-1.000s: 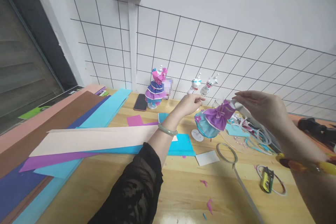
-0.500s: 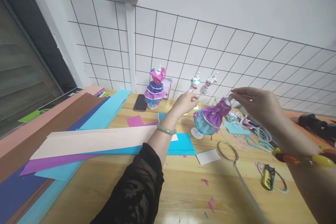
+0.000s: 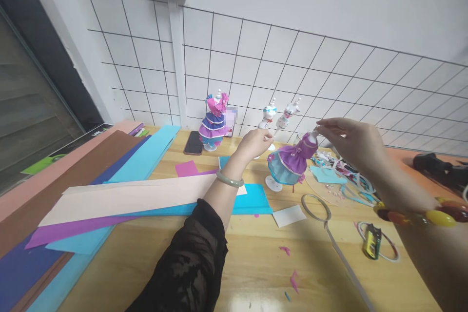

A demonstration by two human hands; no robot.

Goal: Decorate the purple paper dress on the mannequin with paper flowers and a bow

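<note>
My right hand pinches the top of a small mannequin in a purple and blue paper dress. The mannequin leans to the right, and its white round base is on the wooden table. My left hand reaches to the back of the table. Its fingers are closed at the stem of one of two bare white mannequins, just left of the dressed one. A green bangle sits on my left wrist and a beaded bracelet on my right.
Long sheets of coloured paper cover the table's left side. By the wire grid wall stand another dressed mannequin and a phone. A tape loop, ribbon scraps, a small green object and a black tool lie on the right.
My right hand has brought the dressed mannequin from a strong tilt to more upright and a little lower. My left hand has stayed at the white mannequins.
</note>
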